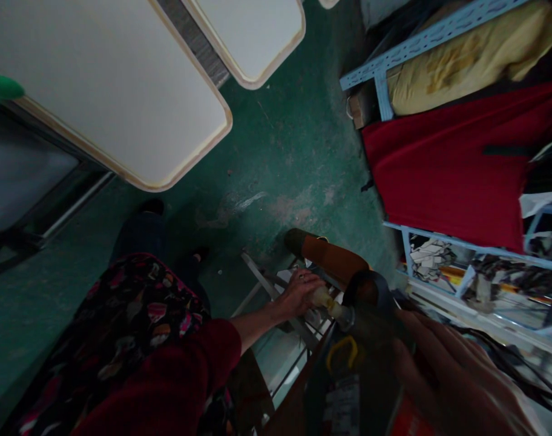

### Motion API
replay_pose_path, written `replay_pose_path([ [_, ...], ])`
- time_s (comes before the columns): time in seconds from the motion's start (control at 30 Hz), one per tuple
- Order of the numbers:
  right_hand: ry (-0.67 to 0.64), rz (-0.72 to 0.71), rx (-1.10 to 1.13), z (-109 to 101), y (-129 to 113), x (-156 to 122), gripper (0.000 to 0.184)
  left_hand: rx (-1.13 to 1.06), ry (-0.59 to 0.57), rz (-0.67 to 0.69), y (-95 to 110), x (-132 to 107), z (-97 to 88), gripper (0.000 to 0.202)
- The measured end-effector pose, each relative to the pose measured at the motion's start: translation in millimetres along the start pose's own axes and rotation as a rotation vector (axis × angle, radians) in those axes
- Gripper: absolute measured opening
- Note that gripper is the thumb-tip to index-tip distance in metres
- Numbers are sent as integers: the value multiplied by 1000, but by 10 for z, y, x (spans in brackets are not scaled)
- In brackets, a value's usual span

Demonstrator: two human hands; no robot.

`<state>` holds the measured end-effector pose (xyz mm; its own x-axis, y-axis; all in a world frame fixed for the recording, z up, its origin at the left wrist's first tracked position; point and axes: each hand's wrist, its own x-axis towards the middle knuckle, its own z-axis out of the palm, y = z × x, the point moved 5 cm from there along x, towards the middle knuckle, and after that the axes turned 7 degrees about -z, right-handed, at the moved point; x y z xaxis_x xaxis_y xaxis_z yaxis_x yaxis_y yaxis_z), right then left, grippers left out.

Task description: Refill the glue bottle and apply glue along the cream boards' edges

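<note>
- Head view: a white tabletop (121, 91) stands at upper left, above a patterned apron (144, 321).
- Left hand (302, 293), fingers closed round a pale yellowish piece (322, 298).
- Dark container (378, 339) with a yellow ring (342, 343), lower centre, just beside that piece.
- Right hand (462, 369) lies against the container's right side; shadow hides whether it grips.
- Red cloth (453, 169) hangs on blue shelving (421, 53).

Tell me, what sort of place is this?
It looks like a workshop or storeroom: worn green floor, blue perforated-metal shelving partly covered by a red cloth, and white-topped tables.
</note>
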<state>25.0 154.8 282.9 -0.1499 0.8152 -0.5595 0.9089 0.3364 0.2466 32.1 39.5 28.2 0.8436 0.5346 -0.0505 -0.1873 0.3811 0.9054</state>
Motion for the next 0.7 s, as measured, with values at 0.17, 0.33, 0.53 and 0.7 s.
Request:
replay_pose_path([
  [0.17, -11, -11, 44, 2, 13, -59, 28, 25, -28, -21, -45, -34, 23, 56],
  [0.33, -9, 62, 71, -9, 28, -68, 30, 5, -12, -9, -4, -55, -26, 58],
  [0.53, -38, 10, 29, 13, 22, -100, 31, -19, 43, -7, -16, -66, 7, 55],
  [0.7, -45, -13, 43, -2, 16, -98, 29, -23, 52, -27, -101, -74, 89, 58],
])
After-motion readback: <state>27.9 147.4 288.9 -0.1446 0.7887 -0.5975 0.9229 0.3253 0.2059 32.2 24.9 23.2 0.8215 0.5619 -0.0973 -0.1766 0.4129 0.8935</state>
